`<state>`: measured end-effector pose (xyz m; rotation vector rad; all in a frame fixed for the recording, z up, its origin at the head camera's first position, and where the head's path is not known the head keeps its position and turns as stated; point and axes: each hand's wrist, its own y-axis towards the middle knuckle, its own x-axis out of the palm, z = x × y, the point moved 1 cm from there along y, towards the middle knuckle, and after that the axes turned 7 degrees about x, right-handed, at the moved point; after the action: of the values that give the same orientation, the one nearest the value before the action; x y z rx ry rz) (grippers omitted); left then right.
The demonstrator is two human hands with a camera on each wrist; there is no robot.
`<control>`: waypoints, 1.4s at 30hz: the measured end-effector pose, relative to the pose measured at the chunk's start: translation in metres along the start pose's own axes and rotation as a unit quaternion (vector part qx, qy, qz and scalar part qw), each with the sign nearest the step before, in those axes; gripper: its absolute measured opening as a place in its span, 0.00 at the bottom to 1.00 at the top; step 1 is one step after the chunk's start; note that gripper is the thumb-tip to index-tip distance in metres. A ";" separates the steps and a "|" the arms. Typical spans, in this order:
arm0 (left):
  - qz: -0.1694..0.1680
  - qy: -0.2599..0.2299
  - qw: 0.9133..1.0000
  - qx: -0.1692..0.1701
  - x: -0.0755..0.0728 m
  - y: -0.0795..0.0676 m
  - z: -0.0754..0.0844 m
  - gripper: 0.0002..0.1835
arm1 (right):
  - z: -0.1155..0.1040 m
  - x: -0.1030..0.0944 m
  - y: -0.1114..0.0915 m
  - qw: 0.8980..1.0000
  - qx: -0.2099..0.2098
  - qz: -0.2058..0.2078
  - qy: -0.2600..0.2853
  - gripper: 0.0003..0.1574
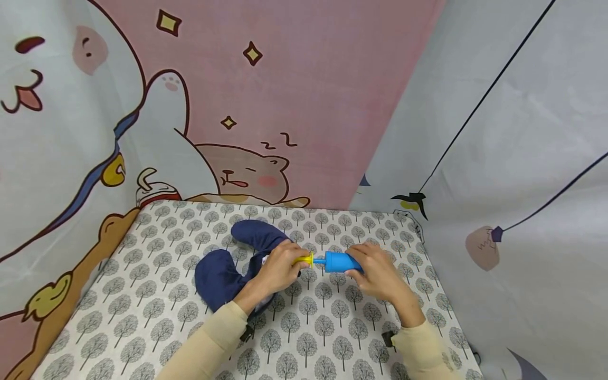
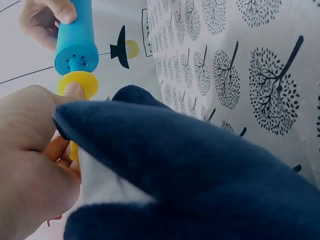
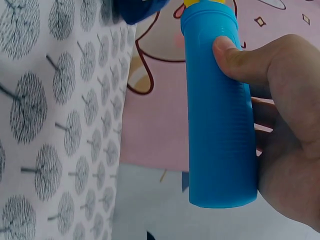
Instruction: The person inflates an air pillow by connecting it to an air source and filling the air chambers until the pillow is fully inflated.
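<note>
A blue hand pump (image 1: 338,262) lies level above the table, its cylinder gripped by my right hand (image 1: 378,270). The right wrist view shows the thumb along the side of the cylinder (image 3: 217,125). A thin blue rod joins it to a yellow flanged end piece (image 1: 310,259), which my left hand (image 1: 280,267) pinches between thumb and fingers. Below and beside that hand lies a navy U-shaped neck pillow (image 1: 216,277), partly covered by the hand and forearm. Its dark fabric (image 2: 165,145) fills much of the left wrist view. Whether the yellow piece enters the pillow is hidden.
A white cloth with grey tree prints (image 1: 304,327) covers the table. Behind it hangs a pink and white curtain (image 1: 309,105) with cartoon animals. A pale curtain (image 1: 513,132) hangs at the right side.
</note>
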<state>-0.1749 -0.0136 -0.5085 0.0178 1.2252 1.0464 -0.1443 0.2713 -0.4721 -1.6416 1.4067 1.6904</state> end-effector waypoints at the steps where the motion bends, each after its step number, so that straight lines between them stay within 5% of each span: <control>1: -0.001 -0.001 1.000 -0.001 0.000 0.000 0.000 0.12 | -0.003 0.002 0.002 1.000 -0.001 0.001 0.000 0.33; 10: -0.002 0.021 1.000 0.021 -0.005 0.001 0.002 0.12 | -0.009 0.010 0.008 1.000 -0.011 -0.004 0.008 0.34; 30: 0.005 0.023 0.999 0.027 -0.012 -0.001 -0.004 0.09 | 0.063 -0.028 -0.043 0.995 0.082 -0.020 0.043 0.29; 42: 0.020 0.027 0.999 0.009 -0.005 0.001 0.000 0.09 | 0.036 -0.015 -0.026 0.999 0.035 0.009 0.023 0.31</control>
<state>-0.1754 -0.0162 -0.5043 0.0284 1.2868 1.0778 -0.1375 0.3174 -0.4750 -1.6433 1.4904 1.6031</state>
